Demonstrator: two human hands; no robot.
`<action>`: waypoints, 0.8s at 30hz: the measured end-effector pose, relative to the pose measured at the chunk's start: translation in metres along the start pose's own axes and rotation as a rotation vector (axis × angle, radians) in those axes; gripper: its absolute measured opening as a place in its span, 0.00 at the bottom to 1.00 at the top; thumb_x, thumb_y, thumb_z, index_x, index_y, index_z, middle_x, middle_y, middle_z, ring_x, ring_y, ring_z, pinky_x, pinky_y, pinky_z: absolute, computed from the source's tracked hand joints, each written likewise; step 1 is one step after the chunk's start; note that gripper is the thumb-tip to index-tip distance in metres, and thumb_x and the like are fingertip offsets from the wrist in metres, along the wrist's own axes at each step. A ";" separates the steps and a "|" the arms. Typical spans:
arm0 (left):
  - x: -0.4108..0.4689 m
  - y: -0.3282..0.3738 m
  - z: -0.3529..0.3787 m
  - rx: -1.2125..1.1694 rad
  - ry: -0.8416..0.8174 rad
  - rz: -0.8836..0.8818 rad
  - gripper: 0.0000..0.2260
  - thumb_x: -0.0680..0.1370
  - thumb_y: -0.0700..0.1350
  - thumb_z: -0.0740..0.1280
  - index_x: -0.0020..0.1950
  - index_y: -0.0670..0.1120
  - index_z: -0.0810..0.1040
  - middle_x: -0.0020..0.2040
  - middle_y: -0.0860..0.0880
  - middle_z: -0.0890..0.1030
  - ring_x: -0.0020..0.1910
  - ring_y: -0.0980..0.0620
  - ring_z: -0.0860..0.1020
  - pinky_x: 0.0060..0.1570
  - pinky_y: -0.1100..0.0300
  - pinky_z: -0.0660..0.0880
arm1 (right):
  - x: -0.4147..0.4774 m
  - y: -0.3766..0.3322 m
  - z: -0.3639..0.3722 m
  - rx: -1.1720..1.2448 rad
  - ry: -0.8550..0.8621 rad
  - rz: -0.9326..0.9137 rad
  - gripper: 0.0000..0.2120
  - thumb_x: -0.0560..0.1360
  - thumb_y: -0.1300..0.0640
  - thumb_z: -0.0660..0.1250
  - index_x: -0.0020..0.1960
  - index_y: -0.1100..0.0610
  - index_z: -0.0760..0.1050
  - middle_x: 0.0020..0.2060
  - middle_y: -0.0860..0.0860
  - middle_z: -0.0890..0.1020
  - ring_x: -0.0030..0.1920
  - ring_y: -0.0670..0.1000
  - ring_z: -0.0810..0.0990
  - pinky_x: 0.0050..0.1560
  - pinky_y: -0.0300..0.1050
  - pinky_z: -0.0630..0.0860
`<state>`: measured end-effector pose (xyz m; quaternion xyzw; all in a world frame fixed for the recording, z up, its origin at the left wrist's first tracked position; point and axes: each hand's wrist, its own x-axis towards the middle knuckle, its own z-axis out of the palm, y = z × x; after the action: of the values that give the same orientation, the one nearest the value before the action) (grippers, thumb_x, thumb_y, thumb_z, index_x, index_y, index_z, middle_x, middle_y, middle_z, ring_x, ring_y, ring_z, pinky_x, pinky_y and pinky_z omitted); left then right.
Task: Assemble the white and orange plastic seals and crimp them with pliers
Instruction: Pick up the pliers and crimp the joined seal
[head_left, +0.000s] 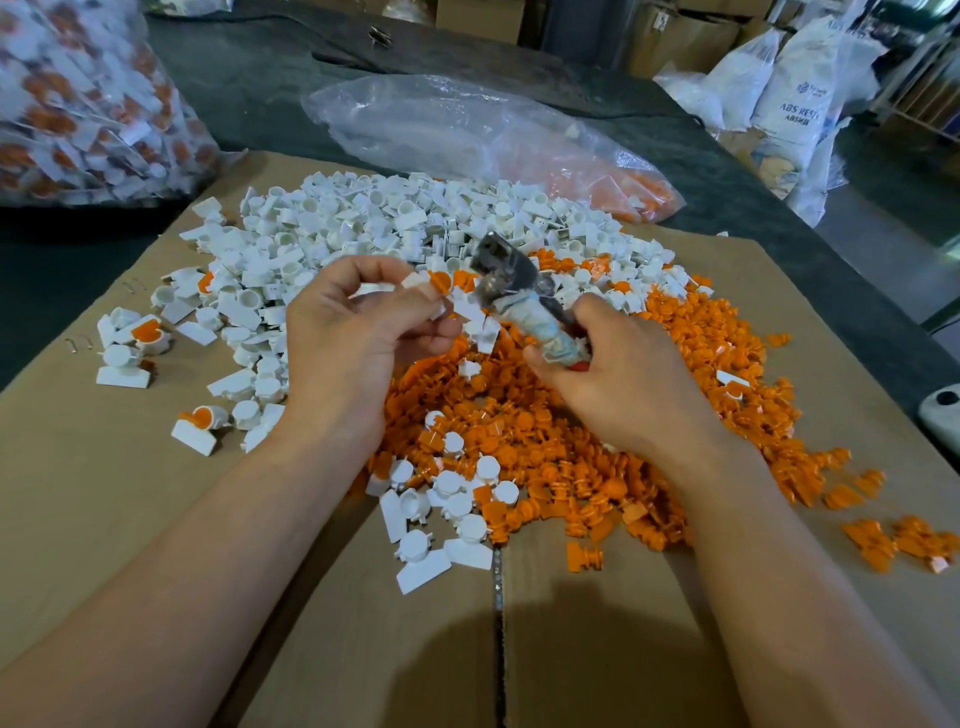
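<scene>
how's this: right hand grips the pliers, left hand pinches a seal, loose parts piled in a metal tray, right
No tray: the head view shows the loose parts piled on flat cardboard. Right hand grips the pliers, left hand pinches a seal.

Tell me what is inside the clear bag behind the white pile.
Orange parts sit at the right end of the clear bag, with a white piece. Crumpled film blurs the rest.

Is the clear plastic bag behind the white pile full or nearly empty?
Nearly empty: the clear plastic bag lies slumped flat, with only some orange pieces in its right end.
</scene>
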<state>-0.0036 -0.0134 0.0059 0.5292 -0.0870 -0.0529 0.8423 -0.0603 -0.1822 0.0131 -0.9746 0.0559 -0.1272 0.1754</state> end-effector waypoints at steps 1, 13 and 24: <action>0.000 0.000 0.000 0.011 -0.003 -0.012 0.09 0.71 0.31 0.68 0.45 0.43 0.75 0.29 0.47 0.81 0.27 0.52 0.80 0.27 0.66 0.74 | 0.001 0.005 -0.002 -0.022 0.015 0.036 0.15 0.72 0.42 0.65 0.45 0.52 0.65 0.34 0.43 0.70 0.34 0.43 0.68 0.29 0.42 0.62; -0.004 0.000 0.001 0.060 -0.124 -0.105 0.05 0.73 0.34 0.67 0.40 0.43 0.76 0.30 0.47 0.82 0.28 0.51 0.81 0.25 0.66 0.74 | 0.009 0.028 0.000 -0.247 -0.024 0.159 0.33 0.65 0.33 0.66 0.57 0.58 0.70 0.50 0.53 0.75 0.49 0.52 0.72 0.43 0.44 0.63; -0.006 0.003 0.001 0.075 -0.166 -0.144 0.07 0.73 0.33 0.65 0.39 0.44 0.76 0.27 0.45 0.80 0.23 0.51 0.78 0.21 0.66 0.72 | 0.012 0.037 0.005 -0.173 -0.110 0.183 0.37 0.63 0.32 0.67 0.62 0.57 0.70 0.57 0.54 0.71 0.60 0.54 0.67 0.49 0.43 0.61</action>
<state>-0.0093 -0.0122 0.0087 0.5592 -0.1202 -0.1535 0.8057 -0.0496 -0.2169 -0.0017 -0.9824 0.1458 -0.0519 0.1044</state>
